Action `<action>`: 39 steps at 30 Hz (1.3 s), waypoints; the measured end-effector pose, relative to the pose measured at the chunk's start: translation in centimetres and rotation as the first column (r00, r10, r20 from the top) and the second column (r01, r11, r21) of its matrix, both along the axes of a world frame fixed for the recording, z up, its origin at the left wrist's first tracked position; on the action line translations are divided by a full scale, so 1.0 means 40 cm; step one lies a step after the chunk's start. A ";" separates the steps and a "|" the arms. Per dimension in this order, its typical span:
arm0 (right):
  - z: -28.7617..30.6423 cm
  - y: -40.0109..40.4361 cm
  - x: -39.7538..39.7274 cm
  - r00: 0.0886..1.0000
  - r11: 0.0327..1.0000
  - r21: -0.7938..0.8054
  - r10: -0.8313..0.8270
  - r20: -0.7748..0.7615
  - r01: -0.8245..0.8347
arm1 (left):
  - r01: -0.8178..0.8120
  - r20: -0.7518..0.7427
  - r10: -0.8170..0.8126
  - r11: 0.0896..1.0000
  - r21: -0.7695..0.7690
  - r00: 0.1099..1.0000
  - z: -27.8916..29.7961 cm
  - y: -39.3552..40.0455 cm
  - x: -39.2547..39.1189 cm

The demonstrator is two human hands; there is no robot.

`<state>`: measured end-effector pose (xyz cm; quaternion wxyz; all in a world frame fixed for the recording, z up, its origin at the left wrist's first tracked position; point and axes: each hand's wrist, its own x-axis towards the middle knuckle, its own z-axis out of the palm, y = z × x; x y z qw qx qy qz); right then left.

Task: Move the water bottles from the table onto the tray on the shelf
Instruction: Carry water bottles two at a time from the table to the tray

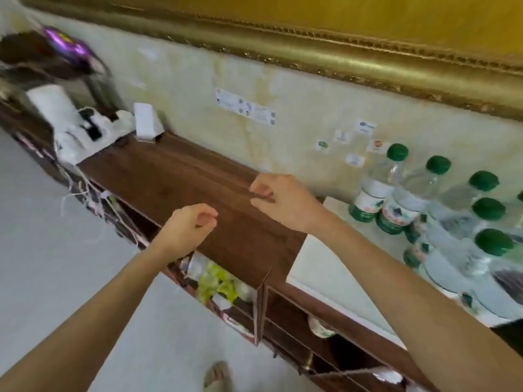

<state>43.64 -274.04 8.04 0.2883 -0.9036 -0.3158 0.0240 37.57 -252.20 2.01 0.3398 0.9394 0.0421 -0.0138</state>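
Note:
Several clear water bottles [396, 205] with green caps and green-and-white labels stand close together on a white tray [314, 267] at the right end of the brown wooden shelf [169, 176]. My left hand [188, 226] hovers over the shelf's front edge with its fingers loosely curled, and it holds nothing. Above the middle of the shelf top, left of the bottles, my right hand [280, 202] is also loosely curled and holds nothing. No table shows in this view.
A dark appliance [53, 60], a white cloth or bag [82, 134] and a small white box [147, 124] sit at the shelf's far left. Below the top, open compartments [220, 281] hold crumpled packaging. A gold picture frame [339, 52] hangs on the wall above.

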 end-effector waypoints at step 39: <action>-0.239 2.372 -0.416 0.682 0.676 -0.097 0.716 -0.151 -0.731 | -0.783 -0.114 0.805 0.594 0.187 0.583 -0.031 1.927 -0.856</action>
